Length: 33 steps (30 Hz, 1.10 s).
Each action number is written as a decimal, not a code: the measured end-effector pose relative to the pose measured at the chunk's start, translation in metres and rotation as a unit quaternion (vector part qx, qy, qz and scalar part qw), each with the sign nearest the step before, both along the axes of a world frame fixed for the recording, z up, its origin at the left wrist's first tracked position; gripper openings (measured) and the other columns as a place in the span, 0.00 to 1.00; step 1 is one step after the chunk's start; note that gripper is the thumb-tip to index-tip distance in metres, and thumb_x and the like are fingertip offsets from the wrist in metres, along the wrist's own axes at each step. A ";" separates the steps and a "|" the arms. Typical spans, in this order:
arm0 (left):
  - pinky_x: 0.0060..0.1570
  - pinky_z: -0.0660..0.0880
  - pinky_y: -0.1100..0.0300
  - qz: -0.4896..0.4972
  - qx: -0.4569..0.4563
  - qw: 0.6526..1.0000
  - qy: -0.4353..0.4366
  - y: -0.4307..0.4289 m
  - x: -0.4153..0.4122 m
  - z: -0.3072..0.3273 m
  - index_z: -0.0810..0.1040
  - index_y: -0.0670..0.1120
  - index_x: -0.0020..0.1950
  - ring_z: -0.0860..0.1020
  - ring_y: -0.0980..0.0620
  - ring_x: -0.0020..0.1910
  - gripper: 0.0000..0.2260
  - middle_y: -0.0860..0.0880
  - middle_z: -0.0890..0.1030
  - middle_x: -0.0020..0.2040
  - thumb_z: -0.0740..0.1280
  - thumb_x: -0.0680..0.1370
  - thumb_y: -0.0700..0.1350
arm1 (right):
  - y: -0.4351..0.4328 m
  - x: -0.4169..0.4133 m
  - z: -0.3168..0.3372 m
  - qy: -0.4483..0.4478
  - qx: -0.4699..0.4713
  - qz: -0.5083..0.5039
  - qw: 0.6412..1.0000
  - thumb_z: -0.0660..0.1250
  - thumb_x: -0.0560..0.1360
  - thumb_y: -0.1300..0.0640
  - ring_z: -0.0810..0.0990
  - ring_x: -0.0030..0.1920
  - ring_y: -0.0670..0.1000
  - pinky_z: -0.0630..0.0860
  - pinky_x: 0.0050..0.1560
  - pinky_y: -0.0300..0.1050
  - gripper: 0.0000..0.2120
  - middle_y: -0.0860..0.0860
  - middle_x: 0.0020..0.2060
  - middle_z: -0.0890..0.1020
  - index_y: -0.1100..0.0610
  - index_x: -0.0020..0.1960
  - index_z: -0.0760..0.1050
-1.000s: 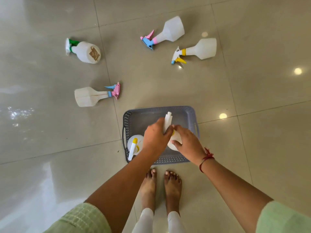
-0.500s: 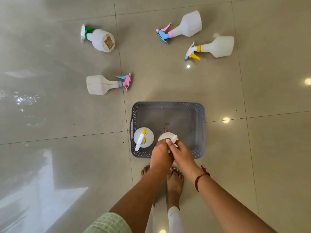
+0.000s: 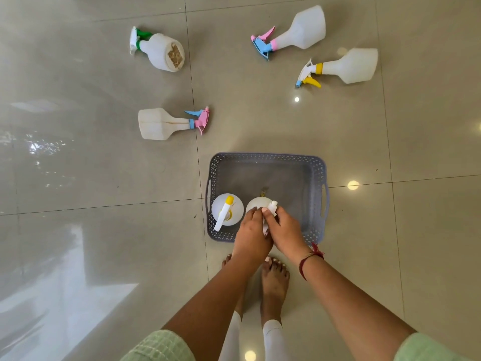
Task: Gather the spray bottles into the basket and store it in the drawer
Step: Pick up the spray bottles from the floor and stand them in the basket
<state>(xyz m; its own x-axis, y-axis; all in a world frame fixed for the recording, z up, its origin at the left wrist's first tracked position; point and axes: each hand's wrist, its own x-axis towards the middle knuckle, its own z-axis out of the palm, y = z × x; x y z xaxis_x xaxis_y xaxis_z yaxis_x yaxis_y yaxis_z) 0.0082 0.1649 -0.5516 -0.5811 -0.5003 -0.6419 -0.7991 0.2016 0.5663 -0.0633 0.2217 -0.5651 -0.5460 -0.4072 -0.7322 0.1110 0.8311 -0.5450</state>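
Observation:
A grey perforated basket [image 3: 316,175] sits on the floor in front of my feet. A white bottle with a yellow-tipped sprayer [image 3: 226,210] stands upright in its near-left corner. Beside it stands a second white spray bottle [image 3: 257,204]; my left hand [image 3: 251,234] and my right hand [image 3: 285,231] both grip its white spray head. Four more white spray bottles lie on the floor beyond: a green-headed one [image 3: 160,49], a pink-and-blue one [image 3: 166,123] at left, another pink-and-blue one [image 3: 299,31], and a yellow-collared one [image 3: 343,65]. No drawer is in view.
Glossy grey floor tiles [image 3: 78,165] surround the basket, with bright ceiling-light reflections. My bare feet [image 3: 274,280] stand just behind the basket's near wall. The right half of the basket holds nothing.
The bottle in my hands has come down from above the basket to stand upright on its floor beside the yellow-tipped one. Both hands stayed on its spray head.

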 end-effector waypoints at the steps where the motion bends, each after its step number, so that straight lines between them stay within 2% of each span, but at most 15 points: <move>1: 0.67 0.67 0.56 -0.006 -0.019 1.000 0.001 0.000 0.003 0.004 0.68 0.40 0.70 0.69 0.43 0.68 0.23 0.42 0.71 0.68 0.67 0.76 0.40 | 0.000 0.000 0.001 0.007 -0.001 0.005 1.000 0.57 0.80 0.44 0.82 0.52 0.55 0.75 0.46 0.41 0.20 0.56 0.50 0.83 0.57 0.62 0.73; 4: 0.66 0.68 0.53 -0.019 -0.106 0.994 0.022 -0.003 0.015 0.021 0.68 0.45 0.71 0.70 0.44 0.66 0.26 0.45 0.71 0.67 0.69 0.74 0.43 | 0.002 -0.001 0.003 0.026 0.017 0.028 0.999 0.58 0.77 0.39 0.82 0.51 0.56 0.74 0.40 0.40 0.26 0.55 0.52 0.83 0.57 0.64 0.70; 7: 0.61 0.72 0.52 -0.018 -0.195 0.981 0.001 -0.016 0.024 0.030 0.64 0.48 0.73 0.71 0.44 0.64 0.30 0.46 0.71 0.66 0.69 0.73 0.50 | 0.000 -0.002 0.005 0.061 0.057 0.049 0.995 0.62 0.72 0.34 0.81 0.52 0.57 0.76 0.43 0.45 0.31 0.55 0.52 0.82 0.56 0.64 0.68; 9: 0.62 0.70 0.51 0.006 -0.189 0.978 -0.090 -0.031 0.027 0.027 0.56 0.46 0.76 0.69 0.43 0.66 0.36 0.45 0.69 0.69 0.68 0.74 0.56 | -0.002 -0.003 0.004 0.069 0.084 0.058 0.992 0.65 0.71 0.37 0.80 0.53 0.58 0.78 0.47 0.48 0.30 0.56 0.53 0.81 0.55 0.65 0.67; 11: 0.62 0.71 0.49 -0.003 -0.137 0.971 -0.194 -0.045 0.026 0.019 0.46 0.43 0.78 0.70 0.42 0.67 0.42 0.44 0.69 0.70 0.65 0.75 0.60 | -0.006 -0.002 0.001 0.072 0.106 0.072 0.989 0.67 0.73 0.43 0.80 0.55 0.60 0.78 0.48 0.49 0.28 0.57 0.55 0.81 0.57 0.66 0.67; 13: 0.57 0.74 0.50 -0.026 -0.108 0.963 -0.246 -0.052 0.025 0.010 0.42 0.43 0.78 0.76 0.41 0.63 0.40 0.42 0.75 0.66 0.61 0.78 0.59 | -0.009 -0.001 0.000 0.075 0.114 0.074 0.988 0.66 0.74 0.49 0.80 0.56 0.60 0.77 0.50 0.49 0.26 0.59 0.57 0.80 0.58 0.68 0.66; 14: 0.54 0.75 0.51 -0.038 -0.109 0.961 -0.252 -0.055 0.023 0.007 0.44 0.43 0.78 0.78 0.41 0.60 0.36 0.42 0.78 0.63 0.59 0.79 0.57 | -0.010 0.000 -0.001 0.076 0.114 0.074 0.988 0.66 0.74 0.50 0.79 0.56 0.60 0.77 0.51 0.49 0.26 0.59 0.58 0.80 0.59 0.68 0.67; 16: 0.48 0.74 0.53 -0.048 -0.117 0.961 -0.244 -0.058 0.021 0.002 0.55 0.42 0.75 0.80 0.41 0.56 0.27 0.41 0.80 0.58 0.57 0.81 0.52 | -0.011 0.001 -0.001 0.078 0.112 0.081 0.987 0.65 0.74 0.51 0.79 0.57 0.60 0.77 0.50 0.48 0.25 0.59 0.58 0.80 0.60 0.68 0.68; 17: 0.45 0.73 0.54 -0.044 -0.117 0.963 -0.239 -0.060 0.021 0.001 0.62 0.42 0.71 0.80 0.41 0.55 0.21 0.41 0.81 0.57 0.57 0.81 0.51 | -0.011 0.001 -0.001 0.078 0.111 0.084 0.987 0.65 0.74 0.51 0.79 0.56 0.60 0.77 0.50 0.47 0.25 0.59 0.57 0.80 0.60 0.68 0.69; 19: 0.42 0.69 0.56 -0.041 -0.110 0.965 -0.233 -0.060 0.024 0.001 0.69 0.42 0.62 0.80 0.41 0.53 0.15 0.41 0.81 0.55 0.57 0.81 0.50 | -0.011 0.002 -0.001 0.076 0.112 0.086 0.987 0.65 0.74 0.51 0.79 0.56 0.59 0.77 0.49 0.46 0.24 0.59 0.57 0.81 0.61 0.67 0.70; 23: 0.41 0.68 0.58 -0.065 -0.107 0.965 -0.229 -0.053 0.036 0.003 0.72 0.42 0.60 0.80 0.42 0.51 0.15 0.41 0.81 0.54 0.56 0.81 0.51 | -0.008 0.004 -0.001 0.074 0.119 0.093 0.986 0.65 0.74 0.51 0.80 0.56 0.59 0.78 0.50 0.46 0.24 0.60 0.57 0.81 0.62 0.66 0.71; 28: 0.41 0.71 0.58 -0.066 -0.103 0.967 -0.224 -0.046 0.046 0.001 0.72 0.42 0.61 0.80 0.42 0.51 0.17 0.40 0.81 0.54 0.56 0.81 0.52 | -0.007 0.005 -0.002 0.076 0.125 0.099 0.984 0.65 0.75 0.50 0.80 0.56 0.59 0.78 0.50 0.46 0.25 0.59 0.57 0.81 0.61 0.68 0.70; 30: 0.42 0.72 0.58 -0.060 -0.102 0.967 -0.224 -0.046 0.047 0.002 0.72 0.42 0.62 0.80 0.43 0.51 0.18 0.41 0.81 0.55 0.57 0.80 0.54 | -0.007 0.006 -0.001 0.075 0.126 0.104 0.984 0.65 0.75 0.46 0.80 0.56 0.58 0.78 0.49 0.45 0.26 0.58 0.56 0.81 0.59 0.67 0.70; 33: 0.44 0.73 0.56 -0.041 -0.114 0.966 -0.228 -0.052 0.048 0.006 0.72 0.44 0.62 0.80 0.42 0.53 0.24 0.42 0.82 0.54 0.58 0.77 0.63 | -0.006 0.004 0.006 0.078 0.135 0.104 0.982 0.62 0.71 0.32 0.81 0.53 0.57 0.76 0.44 0.44 0.33 0.54 0.53 0.83 0.55 0.65 0.71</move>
